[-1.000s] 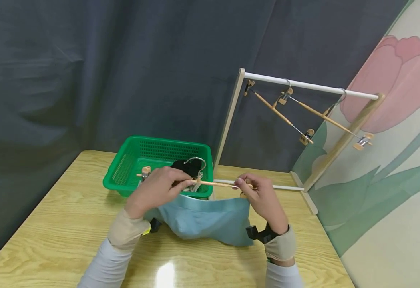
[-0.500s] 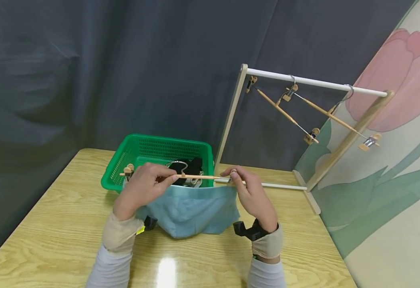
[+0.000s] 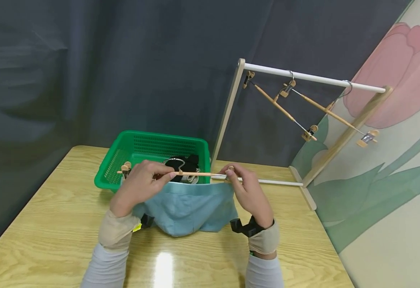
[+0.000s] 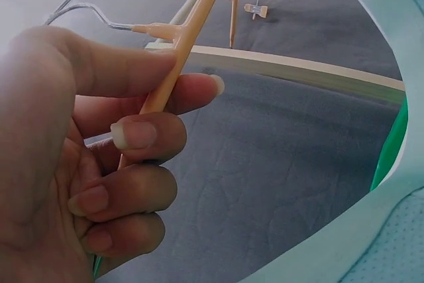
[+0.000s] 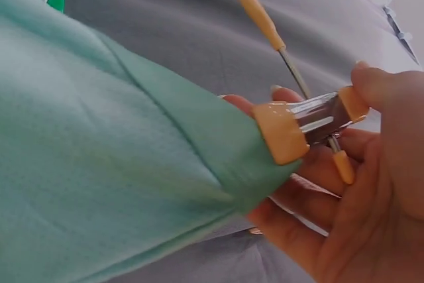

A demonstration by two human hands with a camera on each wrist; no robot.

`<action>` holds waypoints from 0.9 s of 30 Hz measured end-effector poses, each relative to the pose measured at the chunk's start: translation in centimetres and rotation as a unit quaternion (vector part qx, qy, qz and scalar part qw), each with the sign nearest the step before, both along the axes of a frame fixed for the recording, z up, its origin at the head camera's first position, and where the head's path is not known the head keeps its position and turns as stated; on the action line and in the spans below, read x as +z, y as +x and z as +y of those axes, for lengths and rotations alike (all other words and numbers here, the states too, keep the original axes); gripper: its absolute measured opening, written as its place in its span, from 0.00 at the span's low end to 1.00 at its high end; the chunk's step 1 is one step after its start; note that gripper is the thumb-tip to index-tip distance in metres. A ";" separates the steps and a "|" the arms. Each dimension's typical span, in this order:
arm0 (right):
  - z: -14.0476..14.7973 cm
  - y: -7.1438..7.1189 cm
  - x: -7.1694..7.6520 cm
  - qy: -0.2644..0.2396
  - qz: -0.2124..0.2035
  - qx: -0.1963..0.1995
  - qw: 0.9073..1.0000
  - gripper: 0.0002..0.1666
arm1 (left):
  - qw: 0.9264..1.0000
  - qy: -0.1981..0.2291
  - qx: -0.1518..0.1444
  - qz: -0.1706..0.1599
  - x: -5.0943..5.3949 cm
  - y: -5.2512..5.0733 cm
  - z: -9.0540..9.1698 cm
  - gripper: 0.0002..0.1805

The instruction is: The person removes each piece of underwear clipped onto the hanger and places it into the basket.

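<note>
In the head view my left hand [image 3: 137,187] holds the wooden bar of a clip hanger [image 3: 197,174], thumb and fingers around it near the metal hook [image 4: 93,10]. Light blue underpants [image 3: 191,210] hang by their waistband below the bar. My right hand [image 3: 248,195] is at the hanger's right end. Seen from the right wrist, its thumb presses the back of the clip [image 5: 310,127], with fingers behind, while the clip's front lies over a corner of the underpants. Another clip [image 3: 125,168] shows past my left hand; whether it bites the cloth is hidden.
A green basket [image 3: 159,143] with black and white items stands right behind the hanger. At the back right is a rack with a white rail [image 3: 314,78], carrying two clip hangers [image 3: 275,103]. A dark curtain and a painted wall border the wooden table [image 3: 51,228].
Both hands have shifted left with the hanger and underpants. My right hand has settled at the end clip, and more of the bar shows. Over the last half second little moves.
</note>
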State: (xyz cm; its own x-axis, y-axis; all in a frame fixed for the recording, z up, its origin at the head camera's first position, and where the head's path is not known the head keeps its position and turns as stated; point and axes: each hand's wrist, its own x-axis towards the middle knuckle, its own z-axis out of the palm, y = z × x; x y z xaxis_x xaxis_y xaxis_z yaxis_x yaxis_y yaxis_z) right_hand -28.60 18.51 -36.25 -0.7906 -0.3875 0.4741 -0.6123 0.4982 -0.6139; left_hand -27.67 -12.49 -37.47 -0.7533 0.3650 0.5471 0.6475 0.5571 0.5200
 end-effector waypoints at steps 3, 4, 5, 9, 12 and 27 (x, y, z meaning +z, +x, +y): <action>-0.2 -0.3 -0.2 -0.004 0.022 -0.007 1.000 0.15 | 1.000 0.001 0.001 -0.002 -0.1 0.0 -0.1 0.08; -0.2 -0.3 -0.2 -0.008 0.031 -0.008 0.999 0.15 | 1.000 0.002 0.000 -0.003 -0.2 -0.1 -0.1 0.07; -0.2 -0.4 -0.3 -0.012 0.040 -0.008 0.999 0.15 | 1.000 0.001 0.000 -0.003 -0.2 -0.1 -0.1 0.07; -0.3 -0.7 -0.5 -0.022 0.073 -0.014 0.997 0.16 | 1.000 0.002 0.004 0.002 -0.2 -0.2 0.0 0.08; -0.3 -0.7 -0.7 -0.027 0.089 -0.021 0.995 0.18 | 1.000 0.004 0.005 0.004 -0.3 -0.3 0.0 0.08; -0.4 -0.9 -0.8 -0.040 0.127 -0.026 0.991 0.30 | 1.000 0.014 -0.008 0.023 -0.2 0.0 0.2 0.08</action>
